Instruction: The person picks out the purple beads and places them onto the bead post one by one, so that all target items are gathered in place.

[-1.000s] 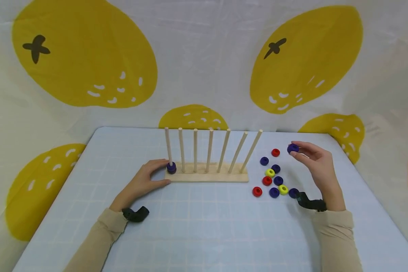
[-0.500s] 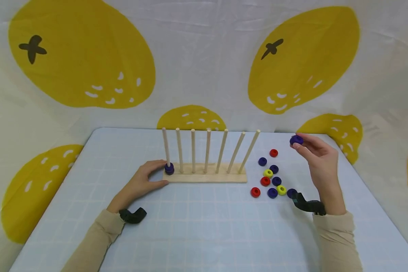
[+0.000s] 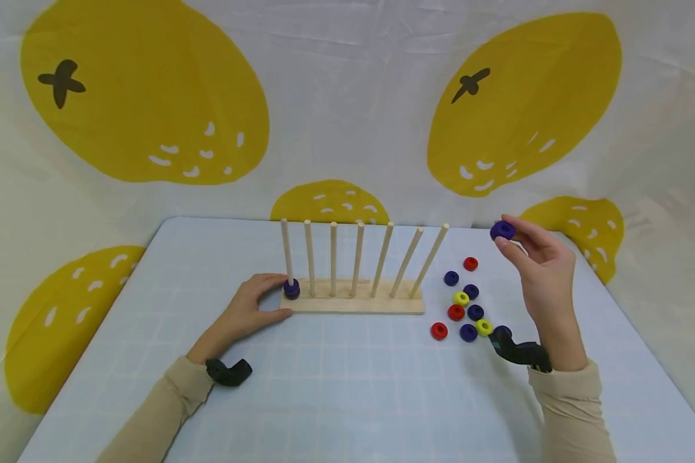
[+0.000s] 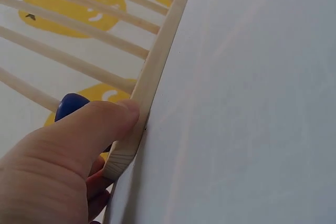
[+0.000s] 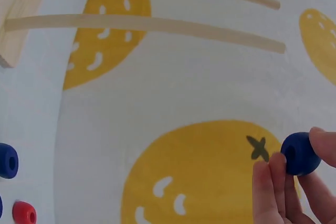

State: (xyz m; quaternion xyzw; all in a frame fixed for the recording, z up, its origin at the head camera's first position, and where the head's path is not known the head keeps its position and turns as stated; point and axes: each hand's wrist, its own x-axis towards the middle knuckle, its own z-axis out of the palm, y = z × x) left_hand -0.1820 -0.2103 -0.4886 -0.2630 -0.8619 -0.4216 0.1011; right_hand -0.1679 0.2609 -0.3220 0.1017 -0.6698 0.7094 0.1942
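Note:
My left hand (image 3: 250, 310) holds the left end of a wooden peg rack (image 3: 353, 305), which has a row of several upright pegs. In the left wrist view the thumb (image 4: 113, 118) lies along the base's front edge, with the other fingers mostly hidden behind. Dark blue beads (image 3: 291, 289) are stacked low on the leftmost peg. Up at the right, above the table, my right hand (image 3: 547, 273) pinches another blue bead (image 3: 502, 231) between thumb and fingers. The right wrist view shows the hole in this blue bead (image 5: 300, 153).
Loose ring beads lie right of the rack: red ones (image 3: 439, 331), yellow ones (image 3: 461, 298) and several blue ones (image 3: 451, 278). One blue bead (image 3: 502, 331) is partly covered by the right wrist camera (image 3: 520, 352). Behind the table (image 3: 347, 399) hangs a lemon-patterned cloth (image 3: 347, 96).
My right hand has risen with the blue bead, from just above the table's back right to higher up. The left hand keeps its place at the rack's end.

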